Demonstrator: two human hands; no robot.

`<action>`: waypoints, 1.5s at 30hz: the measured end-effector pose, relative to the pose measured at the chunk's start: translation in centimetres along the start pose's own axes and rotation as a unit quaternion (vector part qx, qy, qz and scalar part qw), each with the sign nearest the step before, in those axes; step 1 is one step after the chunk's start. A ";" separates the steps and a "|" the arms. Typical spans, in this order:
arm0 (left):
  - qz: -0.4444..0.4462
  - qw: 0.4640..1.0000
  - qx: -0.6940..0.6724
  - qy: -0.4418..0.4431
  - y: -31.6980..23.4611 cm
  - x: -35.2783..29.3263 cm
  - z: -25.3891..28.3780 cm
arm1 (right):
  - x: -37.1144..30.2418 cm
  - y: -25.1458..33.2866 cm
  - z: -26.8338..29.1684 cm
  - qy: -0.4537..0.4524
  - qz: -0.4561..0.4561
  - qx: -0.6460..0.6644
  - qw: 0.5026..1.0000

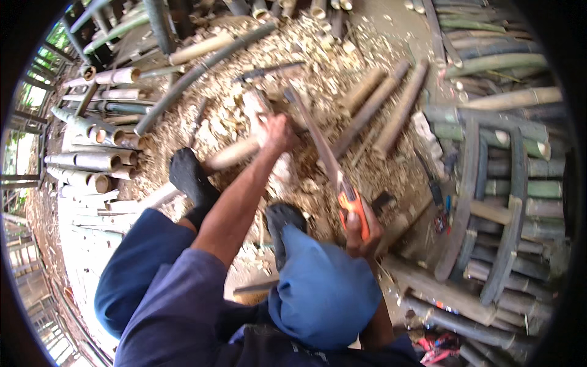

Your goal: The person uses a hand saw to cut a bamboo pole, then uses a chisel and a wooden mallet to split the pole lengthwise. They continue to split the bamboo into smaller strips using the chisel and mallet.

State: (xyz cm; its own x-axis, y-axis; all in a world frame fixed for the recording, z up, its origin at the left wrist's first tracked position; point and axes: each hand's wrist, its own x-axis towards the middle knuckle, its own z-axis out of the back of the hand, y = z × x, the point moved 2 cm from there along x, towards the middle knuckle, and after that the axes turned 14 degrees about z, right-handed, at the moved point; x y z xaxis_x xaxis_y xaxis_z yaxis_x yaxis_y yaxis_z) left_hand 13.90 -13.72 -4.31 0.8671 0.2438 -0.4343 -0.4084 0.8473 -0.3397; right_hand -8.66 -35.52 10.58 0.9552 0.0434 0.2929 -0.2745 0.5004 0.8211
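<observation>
My left hand (278, 133) is closed around a pale bamboo pole (232, 154), which slants from the lower left up toward the middle. My right hand (365, 231) grips the orange handle of a hand saw (319, 142). The saw's long blade points up and away, close to the right of my left hand. Whether its teeth touch the pole cannot be made out. A whitish, rough log (281, 174) lies under the pole. My left foot, in a dark sock (188, 172), is beside the pole.
Wood chips (220, 116) cover the ground. A dark blade-like tool (269, 71) lies ahead. Several cut bamboo pieces (400, 110) rest to the right, and stacked bamboo (92, 160) lines the left. A bamboo frame (471, 202) and another knife-like tool (433, 183) are at the right.
</observation>
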 end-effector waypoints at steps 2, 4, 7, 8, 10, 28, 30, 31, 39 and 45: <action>-0.010 1.000 0.003 -0.001 -0.5 -0.7 -0.2 | -0.9 -0.5 0.4 0.000 -0.022 0.028 0.999; -0.008 0.998 -0.025 -0.056 2.8 2.3 -0.8 | -1.7 0.0 -0.1 0.011 0.014 0.038 0.999; -0.052 0.993 -0.036 -0.099 2.3 1.6 -1.6 | -6.4 -2.6 2.0 0.042 0.010 -0.021 0.999; -0.069 0.993 -0.019 -0.093 0.4 0.1 -1.2 | -7.5 -3.9 3.0 0.057 -0.009 -0.046 0.997; -0.048 0.992 -0.026 -0.116 1.8 0.8 -1.5 | -5.9 -3.8 1.6 0.086 -0.008 -0.039 0.996; -0.031 0.999 0.019 -0.029 1.3 0.7 -0.1 | 6.8 -0.4 -5.2 -0.006 0.117 0.007 0.993; -0.047 0.999 0.020 -0.017 0.6 -0.2 0.4 | 6.8 -0.7 -4.9 0.033 0.035 0.021 0.999; -0.039 0.999 0.030 -0.014 0.8 -0.3 0.7 | 5.1 -0.3 -3.7 0.025 0.045 0.065 0.997; -0.039 0.998 0.013 -0.039 0.9 -0.7 0.2 | -0.2 -2.1 -1.1 0.048 0.053 -0.022 0.997; -0.036 0.998 0.033 -0.048 2.2 -0.3 0.1 | 6.1 -0.8 -5.3 0.042 0.049 0.067 0.996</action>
State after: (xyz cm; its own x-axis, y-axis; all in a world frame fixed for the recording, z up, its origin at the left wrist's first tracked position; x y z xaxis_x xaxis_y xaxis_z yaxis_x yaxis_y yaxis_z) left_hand 12.73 -11.85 -4.81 0.9184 0.2227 -0.3270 -0.3270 0.8925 -0.3106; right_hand -2.06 -31.05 9.14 0.9272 0.1620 0.3378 -0.3745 0.3707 0.8499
